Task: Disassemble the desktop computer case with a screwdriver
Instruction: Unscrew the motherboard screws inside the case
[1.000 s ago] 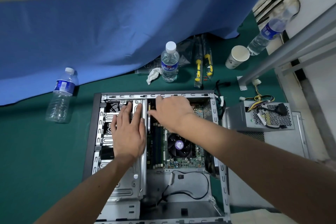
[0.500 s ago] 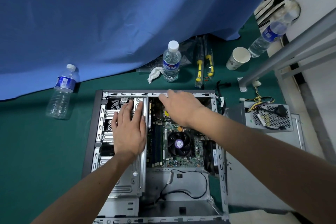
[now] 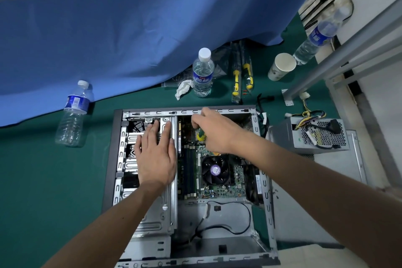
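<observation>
The computer case lies open on its side on the green mat, its inside facing up. The right hand reaches into the far part of it, fingers curled shut around a screwdriver, of which only a bit of green and yellow handle shows under the palm, over the green circuit board. The left hand lies flat on the metal drive cage at the left side of the case, fingers stretched out and close together, gripping nothing. A round black fan sits on the board just near the right wrist. To the right of the case a grey power supply with loose wires rests on a flat metal panel. Beyond the case stand a water bottle, a crumpled tissue, two yellow-handled screwdrivers in their packs and a paper cup. Another bottle lies at the left against the blue cloth.
</observation>
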### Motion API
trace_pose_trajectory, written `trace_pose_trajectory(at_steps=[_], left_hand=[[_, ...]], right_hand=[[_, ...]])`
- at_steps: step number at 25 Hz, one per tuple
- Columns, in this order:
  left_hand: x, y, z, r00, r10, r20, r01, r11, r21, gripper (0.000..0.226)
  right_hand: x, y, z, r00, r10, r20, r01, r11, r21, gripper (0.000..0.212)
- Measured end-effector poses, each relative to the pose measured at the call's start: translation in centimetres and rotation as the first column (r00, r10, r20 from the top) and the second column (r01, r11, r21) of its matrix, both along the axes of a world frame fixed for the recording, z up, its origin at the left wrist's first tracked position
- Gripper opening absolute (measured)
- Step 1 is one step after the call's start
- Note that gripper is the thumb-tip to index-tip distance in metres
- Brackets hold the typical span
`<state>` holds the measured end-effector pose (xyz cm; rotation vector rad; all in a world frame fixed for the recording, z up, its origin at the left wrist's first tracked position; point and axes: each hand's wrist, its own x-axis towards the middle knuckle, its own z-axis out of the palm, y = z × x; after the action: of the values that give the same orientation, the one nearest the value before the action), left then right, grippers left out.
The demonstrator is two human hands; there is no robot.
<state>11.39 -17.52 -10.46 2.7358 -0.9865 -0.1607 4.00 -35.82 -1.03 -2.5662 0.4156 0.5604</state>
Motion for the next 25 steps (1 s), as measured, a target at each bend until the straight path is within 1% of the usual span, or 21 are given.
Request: trace_pose_trajectory(at_steps=[1,2,3,4,5,6,7,8,10,11,12,13,14,15,16,17,19,20,21,23,25], left_hand=[[0.1,0.0,0.0,1.0,-0.005,0.002,0.005,1.0,0.004,0.05],[0.2,-0.1,0.0,1.0,-0.005,0.0,0.005,1.0,0.008,0.05],[0.2,-0.1,-0.1,1.0,-0.003,-0.006,0.003,1.0,0.01,0.051],[0.2,-0.1,-0.1,1.0,-0.003,-0.014,0.003,1.0,0.011,0.051],[0.1,-0.1,-0.1,1.0,-0.005,-0.017,0.005,1.0,0.012,0.051],[0.1,-0.1,-0.1,1.0,-0.007,-0.015,0.007,1.0,0.009,0.051],[0.1,-0.1,0.0,1.0,-0.007,-0.014,0.007,1.0,0.004,0.051],[0.1,-0.1,0.0,1.0,-0.007,-0.016,0.007,1.0,0.002,0.051],[0.2,-0.1,-0.1,1.0,-0.009,-0.013,0.009,1.0,0.008,0.051],[0.1,-0.1,-0.1,1.0,-0.01,-0.008,0.01,1.0,0.014,0.052],[0.2,-0.1,-0.1,1.0,-0.012,-0.007,0.012,1.0,0.018,0.052],[0.2,0.0,-0.1,1.0,-0.014,-0.01,0.014,1.0,0.02,0.052],[0.3,0.0,-0.1,1.0,-0.015,-0.013,0.015,1.0,0.021,0.053],[0.3,0.0,-0.1,1.0,-0.015,-0.013,0.015,1.0,0.025,0.053],[0.2,-0.1,0.0,1.0,-0.014,-0.011,0.014,0.999,0.029,0.054],[0.3,0.0,0.0,1.0,-0.015,-0.011,0.015,0.999,0.031,0.055],[0.3,0.0,0.2,1.0,-0.014,-0.019,0.014,0.999,0.029,0.056],[0.4,0.0,0.3,0.999,-0.017,-0.03,0.018,0.999,0.029,0.057],[0.4,0.1,0.5,0.999,-0.024,-0.045,0.025,0.999,0.03,0.057],[0.2,0.2,0.7,0.998,-0.026,-0.049,0.028,0.999,0.028,0.059],[0.1,0.1,0.8,0.999,-0.023,-0.028,0.023,0.999,0.028,0.059]], right_hand=[[-0.1,0.2,-0.2,0.994,-0.11,-0.022,0.109,0.994,-0.019,0.033],[-0.1,0.1,-0.3,0.98,-0.193,-0.045,0.188,0.979,-0.083,0.034],[-0.1,0.1,-0.4,0.977,-0.208,-0.05,0.199,0.969,-0.145,0.036],[-0.2,0.0,-0.4,0.983,-0.181,-0.027,0.175,0.973,-0.147,0.03],[-0.3,-0.2,-0.5,0.989,-0.148,0.024,0.15,0.984,-0.1,0.019],[-0.4,-0.4,-0.2,0.992,-0.111,0.057,0.114,0.993,-0.039,0.018],[-0.5,-0.4,-0.1,0.994,-0.094,0.048,0.095,0.996,0.001,0.03],[-0.7,-0.1,-0.1,0.994,-0.11,0.029,0.109,0.993,0.043,0.037],[-0.7,0.5,-0.5,0.972,-0.232,-0.028,0.231,0.972,-0.04,0.035],[-0.6,0.7,-0.5,0.96,-0.272,-0.064,0.262,0.956,-0.13,0.038],[-0.5,0.8,-0.5,0.958,-0.278,-0.072,0.261,0.948,-0.184,0.039],[-0.6,0.7,-0.7,0.969,-0.242,-0.042,0.231,0.957,-0.175,0.031],[-0.7,0.6,-0.5,0.978,-0.206,0.007,0.206,0.971,-0.12,0.021],[-0.7,0.4,-0.2,0.987,-0.158,0.027,0.16,0.986,-0.052,0.024],[-0.8,0.4,0.1,0.993,-0.113,0.023,0.113,0.994,-0.005,0.033],[-0.9,0.6,0.2,0.995,-0.096,-0.014,0.096,0.995,0.015,0.037],[-0.8,0.9,0.4,0.983,-0.167,-0.082,0.162,0.985,-0.065,0.038],[-0.7,0.8,0.5,0.975,-0.191,-0.113,0.178,0.977,-0.119,0.042],[-1.1,0.7,0.6,0.976,-0.179,-0.126,0.161,0.977,-0.142,0.042],[-1.8,0.1,0.6,0.997,-0.064,-0.045,0.058,0.992,-0.108,0.024],[-2.4,-0.5,0.8,0.999,0.044,-0.02,-0.045,0.998,-0.051,0.037]])
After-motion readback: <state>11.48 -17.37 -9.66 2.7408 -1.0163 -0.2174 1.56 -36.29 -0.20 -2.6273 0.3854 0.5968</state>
